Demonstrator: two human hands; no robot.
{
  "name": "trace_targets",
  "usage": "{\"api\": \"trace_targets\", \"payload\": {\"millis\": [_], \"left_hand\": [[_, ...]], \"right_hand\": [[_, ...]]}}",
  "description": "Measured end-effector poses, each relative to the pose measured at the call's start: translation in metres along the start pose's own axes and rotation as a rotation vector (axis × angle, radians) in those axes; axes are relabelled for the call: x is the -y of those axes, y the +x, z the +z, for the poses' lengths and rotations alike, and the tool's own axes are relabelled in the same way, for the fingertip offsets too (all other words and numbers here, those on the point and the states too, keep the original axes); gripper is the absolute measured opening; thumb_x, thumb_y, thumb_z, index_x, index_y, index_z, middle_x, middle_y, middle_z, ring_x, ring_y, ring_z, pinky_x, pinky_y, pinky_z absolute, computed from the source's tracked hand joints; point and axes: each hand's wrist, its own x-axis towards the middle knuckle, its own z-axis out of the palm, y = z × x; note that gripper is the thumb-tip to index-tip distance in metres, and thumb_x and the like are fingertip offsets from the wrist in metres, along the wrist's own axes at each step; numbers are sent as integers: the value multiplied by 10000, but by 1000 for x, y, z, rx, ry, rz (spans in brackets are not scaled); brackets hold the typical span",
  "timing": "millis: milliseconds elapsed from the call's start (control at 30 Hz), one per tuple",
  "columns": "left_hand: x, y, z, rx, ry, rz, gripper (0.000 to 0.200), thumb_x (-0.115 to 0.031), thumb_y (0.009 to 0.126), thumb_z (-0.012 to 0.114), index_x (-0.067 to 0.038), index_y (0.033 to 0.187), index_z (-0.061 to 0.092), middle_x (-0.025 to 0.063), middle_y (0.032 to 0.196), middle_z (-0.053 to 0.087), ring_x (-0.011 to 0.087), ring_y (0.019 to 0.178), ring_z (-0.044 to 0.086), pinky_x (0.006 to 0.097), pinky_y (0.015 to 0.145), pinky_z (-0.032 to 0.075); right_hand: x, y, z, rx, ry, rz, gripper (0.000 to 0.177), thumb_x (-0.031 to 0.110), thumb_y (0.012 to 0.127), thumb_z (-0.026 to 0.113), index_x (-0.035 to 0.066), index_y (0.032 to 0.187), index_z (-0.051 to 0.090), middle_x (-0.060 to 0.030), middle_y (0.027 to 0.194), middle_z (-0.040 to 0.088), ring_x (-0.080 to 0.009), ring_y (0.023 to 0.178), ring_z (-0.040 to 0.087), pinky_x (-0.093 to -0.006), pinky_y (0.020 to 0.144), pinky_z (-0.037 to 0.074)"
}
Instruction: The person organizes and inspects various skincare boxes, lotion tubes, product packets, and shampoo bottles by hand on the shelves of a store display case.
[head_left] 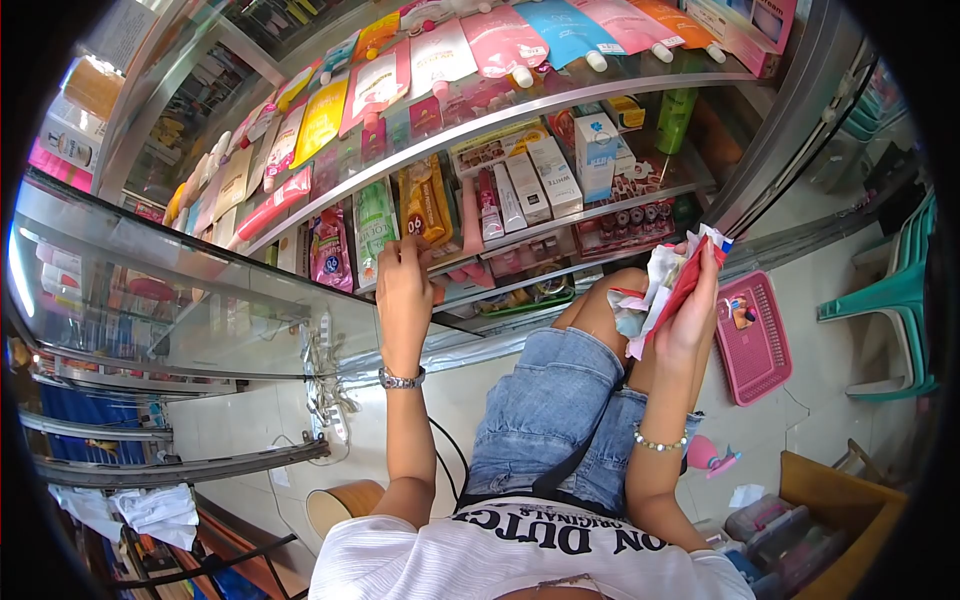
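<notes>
My left hand (pixel 402 272) is at the front of the lower glass shelf, its fingers bent and close together. Its fingertips meet the lower edges of an orange-yellow pouch (pixel 424 200) marked with a 90 and a green aloe vera pack (pixel 375 228). Whatever those fingers pinch is hidden. My right hand (pixel 690 310), raised over my knee, is closed around crumpled red and white wrappers (pixel 665 292). A pink pouch (pixel 331 248) stands left of the green pack. Slim white boxes (pixel 553 175) stand upright to the right.
Colourful tubes and pouches (pixel 437 55) line the upper glass shelf. A glass panel (pixel 250 310) slants along the left. On the floor lie a pink basket (pixel 757 340) and white power strips (pixel 328 390). Green plastic stools (pixel 885 310) stand at right, a wooden box (pixel 835 510) below them.
</notes>
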Motion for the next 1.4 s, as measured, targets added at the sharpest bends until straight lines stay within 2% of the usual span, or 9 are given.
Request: {"api": "trace_targets", "payload": {"millis": [200, 333, 433, 567, 700, 833, 1067, 1267, 1400], "left_hand": [[2, 4, 1, -191, 26, 16, 153, -56, 850, 515, 8, 987, 490, 148, 984, 530, 307, 957, 485, 414, 830, 366], [-3, 6, 1, -297, -40, 9, 170, -115, 890, 502, 11, 1001, 476, 149, 974, 566, 301, 897, 510, 401, 841, 319], [-7, 5, -6, -240, -38, -99, 137, -117, 915, 481, 2, 982, 485, 150, 889, 602, 269, 782, 572, 344, 771, 383], [-6, 7, -10, -283, -138, -85, 164, -139, 927, 474, 12, 993, 475, 144, 809, 608, 236, 696, 601, 323, 692, 437], [-16, 6, -18, -364, -342, -155, 176, -137, 930, 473, 29, 989, 468, 155, 821, 602, 186, 715, 616, 285, 635, 468], [-24, 6, -27, -437, -337, -129, 177, -128, 926, 486, 35, 992, 465, 146, 819, 601, 160, 749, 613, 260, 671, 475], [-16, 5, -28, -550, -283, -34, 136, -90, 912, 506, 29, 969, 472, 132, 812, 603, 153, 712, 610, 255, 640, 476], [-16, 5, -39, -526, -200, -30, 116, -73, 911, 505, 35, 935, 473, 121, 800, 605, 131, 672, 605, 240, 595, 476], [-19, 4, -47, -526, -203, -57, 94, -26, 895, 503, 36, 960, 478, 141, 791, 613, 185, 687, 633, 286, 602, 488]], "right_hand": [[1, -2, 5, -2, 22, -1, 322, 366, 912, 461, 56, 959, 531, -51, 768, 575, -127, 553, 566, -261, 459, 496], [0, -1, 2, 19, 13, 8, 321, 366, 911, 461, 57, 967, 530, -51, 774, 575, -125, 565, 569, -263, 456, 500], [0, -2, 3, 22, 13, 12, 322, 366, 911, 461, 57, 966, 531, -53, 773, 574, -125, 569, 569, -265, 454, 501], [0, -1, 3, 8, 21, 6, 325, 369, 910, 461, 56, 953, 534, -57, 764, 574, -127, 564, 568, -267, 448, 500], [-3, 1, 0, 43, 14, 27, 329, 373, 908, 460, 54, 934, 536, -59, 751, 573, -129, 552, 566, -267, 438, 496], [-5, 1, 0, 81, 23, 56, 334, 379, 908, 458, 54, 921, 537, -57, 737, 571, -131, 540, 563, -267, 427, 490], [-10, 2, -1, 98, 32, 84, 333, 383, 906, 458, 60, 912, 539, -48, 710, 568, -131, 529, 561, -267, 412, 478], [-11, -1, 3, 135, 40, 146, 304, 352, 912, 467, 62, 943, 551, -35, 745, 586, -114, 597, 575, -234, 486, 473], [-8, -6, 7, 159, 53, 155, 281, 319, 920, 465, 57, 965, 555, -26, 790, 595, -103, 647, 578, -221, 553, 474]]}}
